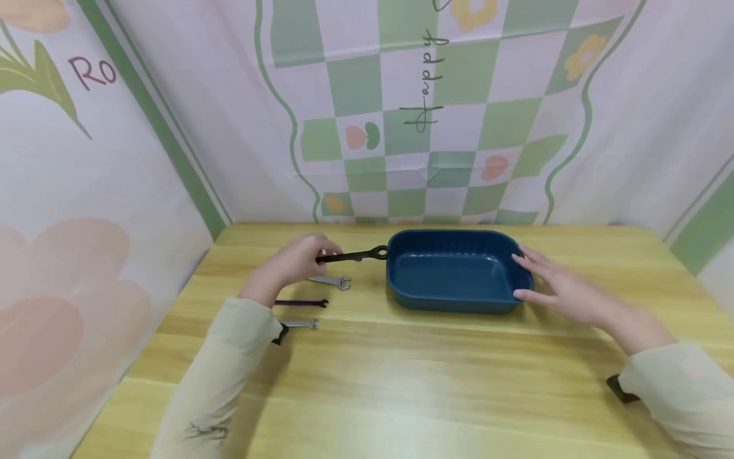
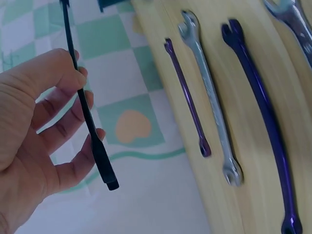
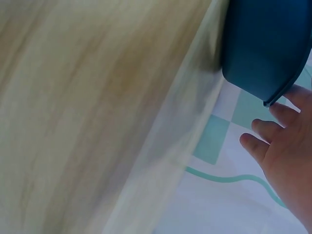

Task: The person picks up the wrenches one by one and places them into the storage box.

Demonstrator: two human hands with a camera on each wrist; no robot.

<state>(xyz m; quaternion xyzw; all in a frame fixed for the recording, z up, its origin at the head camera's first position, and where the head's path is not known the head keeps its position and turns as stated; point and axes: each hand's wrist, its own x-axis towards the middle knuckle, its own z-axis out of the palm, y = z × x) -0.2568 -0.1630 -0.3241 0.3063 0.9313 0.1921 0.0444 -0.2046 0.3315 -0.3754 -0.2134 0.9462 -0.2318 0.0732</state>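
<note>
My left hand (image 1: 298, 260) pinches a black wrench (image 1: 350, 256) between thumb and fingers, raised above the table. Its ring end overlaps the left rim of a deep blue rectangular basin (image 1: 453, 305) in the head view. In the left wrist view the wrench (image 2: 87, 114) slants downward, its far end clear of the palm. At the basin's right end, my right hand (image 1: 573, 298) rests spread fingers and thumb on the rim. The right wrist view shows several of those fingers (image 3: 267, 130) beside the basin's outer wall (image 3: 261, 53).
On the wooden table (image 1: 413, 382), left of the basin, lie a small purple wrench (image 2: 187, 100), a silver wrench (image 2: 209, 92), a larger dark purple wrench (image 2: 263, 112) and another silver wrench (image 2: 297, 22). A checkered curtain (image 1: 459, 127) hangs behind the table.
</note>
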